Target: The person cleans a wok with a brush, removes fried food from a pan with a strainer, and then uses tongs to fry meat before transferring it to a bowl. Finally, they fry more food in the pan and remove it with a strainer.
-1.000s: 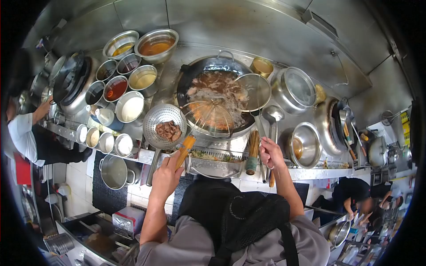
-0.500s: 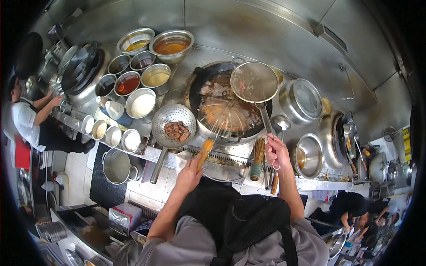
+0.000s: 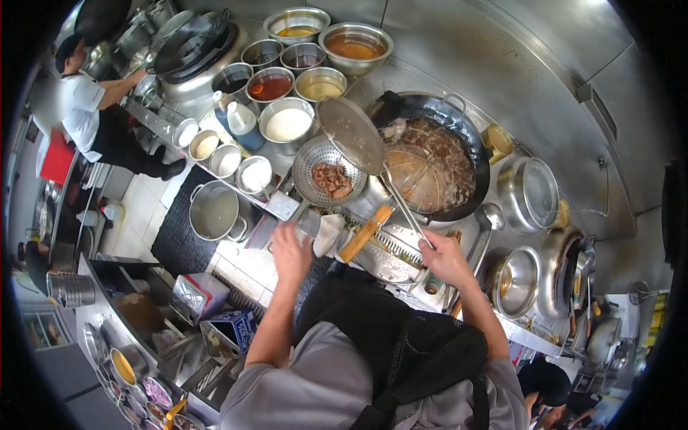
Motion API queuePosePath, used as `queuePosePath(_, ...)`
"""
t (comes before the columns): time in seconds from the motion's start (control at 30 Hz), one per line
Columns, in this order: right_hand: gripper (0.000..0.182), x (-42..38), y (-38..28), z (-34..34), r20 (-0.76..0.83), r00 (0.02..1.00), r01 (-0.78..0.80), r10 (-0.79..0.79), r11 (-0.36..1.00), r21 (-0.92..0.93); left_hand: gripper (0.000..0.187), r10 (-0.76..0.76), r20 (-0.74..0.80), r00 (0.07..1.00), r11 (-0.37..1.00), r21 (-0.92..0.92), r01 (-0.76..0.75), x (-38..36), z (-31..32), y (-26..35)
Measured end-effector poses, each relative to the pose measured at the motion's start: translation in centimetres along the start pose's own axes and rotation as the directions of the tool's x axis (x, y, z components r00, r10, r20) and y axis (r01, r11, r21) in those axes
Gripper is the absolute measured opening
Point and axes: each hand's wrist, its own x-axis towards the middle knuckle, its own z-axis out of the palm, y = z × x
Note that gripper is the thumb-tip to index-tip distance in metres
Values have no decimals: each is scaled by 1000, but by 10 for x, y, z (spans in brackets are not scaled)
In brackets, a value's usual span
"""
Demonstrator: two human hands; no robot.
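Observation:
My right hand [image 3: 446,259] grips the long handle of a fine-mesh strainer [image 3: 351,135], which is tilted on edge beside and above a perforated ladle [image 3: 307,174]. Browned meat pieces [image 3: 332,180] sit in that ladle's bowl. Fingers apart, my left hand [image 3: 289,252] hovers just below the ladle's handle, holding nothing. A wire skimmer [image 3: 421,174] leans in the black wok [image 3: 479,143], its wooden handle lying loose across the wok's front edge. Dark bubbling oil [image 3: 448,147] surrounds the skimmer's basket.
Metal bowls of sauces [image 3: 356,46] and a white-liquid pot [image 3: 287,123] stand at the back left. A lidded pot [image 3: 528,193], a steel bowl [image 3: 513,282] and a ladle [image 3: 489,217] are right of the wok. A co-worker [image 3: 100,107] stands far left. A large pot [image 3: 215,210] sits lower left.
My left hand has let go of the wire skimmer's wooden handle and moved left. My right hand has swung the mesh strainer from over the wok leftward and tilted it. The view has turned.

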Motion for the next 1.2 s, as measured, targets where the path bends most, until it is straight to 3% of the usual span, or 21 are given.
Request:
queuePosePath(0.03, 30, 4, 8, 3, 8, 1000, -1, 1, 1000, -5, 52, -89, 37, 995, 993, 80, 85, -1, 2, -19)
queuePosePath(0.1, 39, 14, 26, 11, -18, 918, 355, -397, 839, -413, 53, -77, 166, 983, 976, 214, 40, -2, 9, -46)
queuePosePath(0.13, 41, 9, 0, 7, 29, 960, 266, -280, 869, -417, 53, -84, 164, 983, 976, 215, 48, 2, 17, -58)
queuePosePath(0.2, 41, 7, 1, 9, 37, 961, 263, -273, 866, -425, 54, -169, 424, 890, 981, 165, 107, 8, 31, -74)
queuePosePath(0.37, 42, 5, 8, 8, 49, 947, 303, -317, 834, -461, 53, -186, 473, 861, 974, 201, 101, 12, 22, -70)
queuePosePath(0.43, 43, 0, 6, 13, 20, 941, 321, -337, 876, -360, 54, -188, 496, 848, 974, 205, 95, 12, 21, -72)
queuePosePath(0.5, 40, 1, 16, 15, -11, 950, 287, -313, 885, -367, 53, -165, 462, 871, 978, 190, 85, 11, 23, -73)
queuePosePath(0.57, 35, 2, 11, 13, -8, 981, 184, -193, 945, -271, 53, -219, 480, 850, 972, 187, 145, 15, 15, -59)
queuePosePath(0.63, 32, -9, 0, 4, -50, 986, 143, -157, 968, -207, 51, 2, 213, 977, 970, 239, -54, 10, 12, -55)
queuePosePath(0.67, 33, -17, -7, -3, -120, 990, 51, -73, 983, -178, 51, 0, 219, 976, 969, 242, -54, 15, 4, -42)
queuePosePath(0.7, 34, -24, -13, -11, -178, 984, -39, 13, 989, -145, 49, 102, 163, 981, 992, 55, -112, 18, 1, -23)
queuePosePath(0.73, 35, -31, -9, -28, -228, 972, -1, -57, 969, -248, 47, 188, 87, 978, 976, -128, -176, 21, 0, -2)
queuePosePath(0.77, 37, -38, -5, -48, -271, 953, 33, -135, 937, -348, 43, 269, 106, 957, 942, -236, -239, 22, 4, 16)
queuePosePath(0.8, 39, -47, -21, -67, -281, 950, -42, -139, 831, -555, 45, 335, 85, 938, 894, -342, -288, 21, 12, 35)
queuePosePath(0.83, 41, -55, -39, -87, -293, 945, -120, -148, 675, -728, 50, 352, 126, 928, 878, -388, -281, 21, 12, 58)
queuePosePath(0.9, 46, -56, -43, -124, -258, 943, -99, -211, 564, -820, 59, 417, 156, 896, 852, -410, -325, 18, 38, 76)
queuePosePath(0.93, 46, -52, -44, -136, -268, 940, -108, -210, 563, -820, 62, 370, 371, 852, 889, -406, -209, 14, 52, 81)
queuePosePath(0.97, 48, -46, -46, -148, -193, 959, -78, -208, 459, -885, 66, 315, 565, 763, 920, -378, -101, 14, 57, 87)
queuePosePath(1.0, 51, -39, -51, -159, -120, 973, -45, -196, 348, -936, 69, 397, 486, 779, 897, -385, -217, 11, 59, 89)
queuePosePath(1.1, 52, -11, -79, -157, -95, 993, -77, -64, 243, -967, 71, 390, 533, 751, 901, -389, -192, 9, 43, 101)
queuePosePath(1.2, 47, 24, -55, -156, -21, 988, 36, -153, 364, -931, 69, 403, 539, 740, 896, -399, -196, 6, 25, 108)
